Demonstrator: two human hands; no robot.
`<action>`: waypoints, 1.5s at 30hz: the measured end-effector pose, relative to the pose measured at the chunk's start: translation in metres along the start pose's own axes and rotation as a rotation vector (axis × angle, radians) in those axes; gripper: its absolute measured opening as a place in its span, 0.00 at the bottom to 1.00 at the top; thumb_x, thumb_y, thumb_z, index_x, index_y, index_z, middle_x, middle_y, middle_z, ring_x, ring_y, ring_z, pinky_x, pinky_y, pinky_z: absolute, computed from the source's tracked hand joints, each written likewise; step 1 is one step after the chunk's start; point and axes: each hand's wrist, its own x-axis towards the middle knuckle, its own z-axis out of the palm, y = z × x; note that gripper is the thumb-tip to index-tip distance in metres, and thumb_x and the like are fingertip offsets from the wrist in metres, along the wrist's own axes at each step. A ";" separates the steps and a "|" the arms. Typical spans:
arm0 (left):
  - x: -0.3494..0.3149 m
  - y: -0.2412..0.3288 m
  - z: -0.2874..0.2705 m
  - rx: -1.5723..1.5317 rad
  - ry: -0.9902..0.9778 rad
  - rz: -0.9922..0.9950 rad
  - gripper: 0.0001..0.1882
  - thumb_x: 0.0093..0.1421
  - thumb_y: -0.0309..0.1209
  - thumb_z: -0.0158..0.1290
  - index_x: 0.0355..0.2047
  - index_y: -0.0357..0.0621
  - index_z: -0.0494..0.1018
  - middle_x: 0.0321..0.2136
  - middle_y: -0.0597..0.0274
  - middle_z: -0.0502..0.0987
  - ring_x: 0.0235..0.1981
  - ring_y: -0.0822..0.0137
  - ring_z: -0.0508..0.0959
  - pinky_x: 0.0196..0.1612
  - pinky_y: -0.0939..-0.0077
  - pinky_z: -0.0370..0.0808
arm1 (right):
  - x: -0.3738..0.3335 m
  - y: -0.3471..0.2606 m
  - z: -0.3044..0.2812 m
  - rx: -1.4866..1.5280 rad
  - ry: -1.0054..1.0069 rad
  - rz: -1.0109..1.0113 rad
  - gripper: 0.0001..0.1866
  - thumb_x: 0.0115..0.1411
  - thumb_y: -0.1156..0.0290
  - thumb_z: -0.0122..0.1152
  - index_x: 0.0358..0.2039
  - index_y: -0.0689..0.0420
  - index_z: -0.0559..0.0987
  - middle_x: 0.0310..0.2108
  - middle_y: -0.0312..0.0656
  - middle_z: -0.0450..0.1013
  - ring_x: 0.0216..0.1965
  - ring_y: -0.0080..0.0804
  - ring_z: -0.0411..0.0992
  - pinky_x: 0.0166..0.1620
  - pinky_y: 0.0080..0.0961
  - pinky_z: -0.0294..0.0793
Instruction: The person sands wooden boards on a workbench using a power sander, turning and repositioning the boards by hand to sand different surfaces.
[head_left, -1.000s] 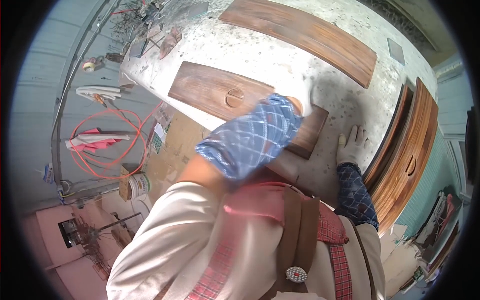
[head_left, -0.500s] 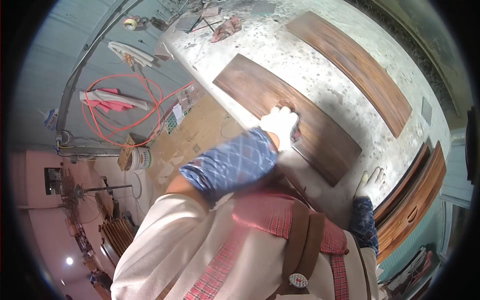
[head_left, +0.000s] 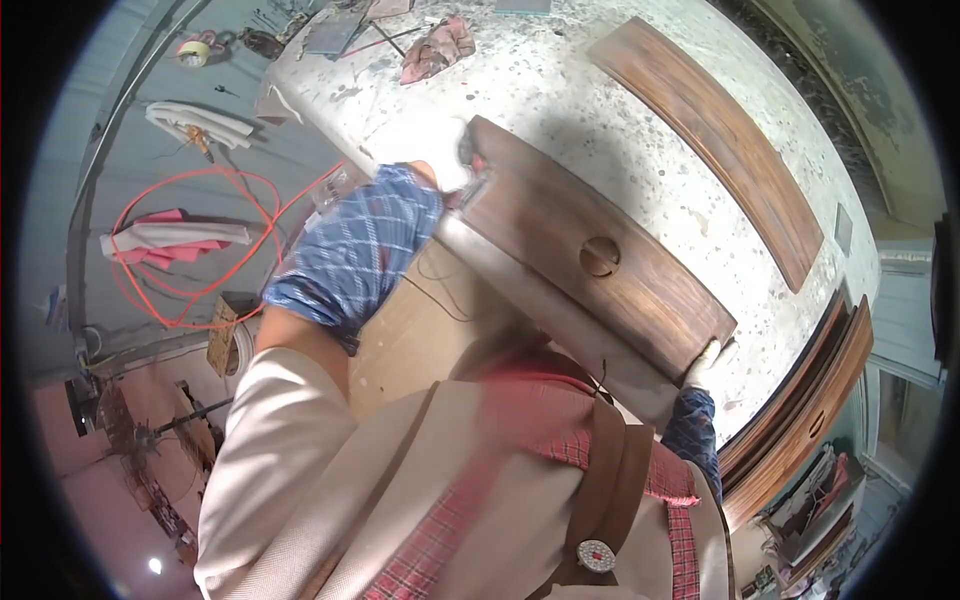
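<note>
A brown wooden board (head_left: 640, 285) with a round recess lies near the table's front edge. My left hand (head_left: 425, 150), in a white glove and washed out by glare, is at the board's far left end. It is closed round a small thing with a grey edge and a reddish patch (head_left: 478, 162), too blurred to name. My right hand (head_left: 705, 365), gloved too, grips the board's right end at the corner. Both forearms wear blue patterned sleeves. A second curved wooden board (head_left: 715, 140) lies apart, farther back.
On the spotted white table (head_left: 540, 80) lies a crumpled pinkish rag (head_left: 438, 50), with flat grey pieces nearby. Several wooden boards (head_left: 800, 390) lean together at the right. An orange hose (head_left: 200, 320) coils on the floor at left, near a tape roll (head_left: 193, 53).
My left hand has slid from the middle of the board to its left end, uncovering the round recess. My right hand has come from the tabletop to the board's right end.
</note>
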 end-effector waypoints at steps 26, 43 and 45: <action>-0.036 -0.089 0.007 0.081 -0.100 -0.333 0.42 0.45 0.42 0.69 0.64 0.58 0.71 0.57 0.40 0.75 0.58 0.40 0.76 0.60 0.55 0.76 | 0.039 -0.217 -0.018 0.143 -0.349 -0.741 0.45 0.57 0.47 0.70 0.67 0.59 0.67 0.61 0.57 0.71 0.61 0.58 0.68 0.64 0.47 0.67; -0.161 -0.127 -0.038 -0.662 0.251 -0.449 0.29 0.38 0.25 0.72 0.42 0.41 0.72 0.31 0.63 0.75 0.31 0.66 0.74 0.38 0.69 0.77 | 0.008 -0.256 -0.173 0.019 -0.391 -1.001 0.18 0.60 0.54 0.67 0.43 0.52 0.79 0.45 0.47 0.75 0.47 0.49 0.76 0.49 0.45 0.77; -0.161 -0.142 -0.042 -0.466 0.358 -0.373 0.28 0.39 0.27 0.71 0.43 0.41 0.73 0.33 0.60 0.73 0.32 0.62 0.73 0.40 0.68 0.76 | -0.009 -0.242 -0.152 -0.043 -0.279 -1.036 0.12 0.62 0.60 0.63 0.41 0.53 0.79 0.42 0.45 0.75 0.45 0.47 0.77 0.46 0.44 0.78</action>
